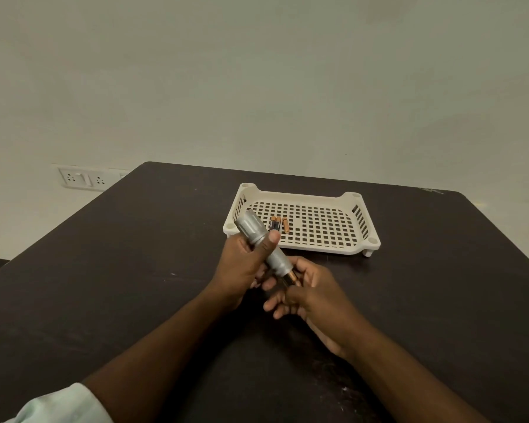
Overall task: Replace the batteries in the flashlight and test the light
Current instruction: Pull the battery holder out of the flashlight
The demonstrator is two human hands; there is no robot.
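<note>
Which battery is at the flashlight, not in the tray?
The copper-topped battery poking from the grey metal flashlight's rear end, at the right hand; the other batteries lie loose in the white perforated tray.

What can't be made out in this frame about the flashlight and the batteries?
- Head view: the flashlight's open rear end and the battery part sticking out are partly covered by the right hand.
- The flashlight's middle is hidden under the left hand's grip.
- Its lens faces away, so whether it is lit cannot be told.
- The batteries in the tray are too small to read, and the flashlight head covers part of them.
</note>
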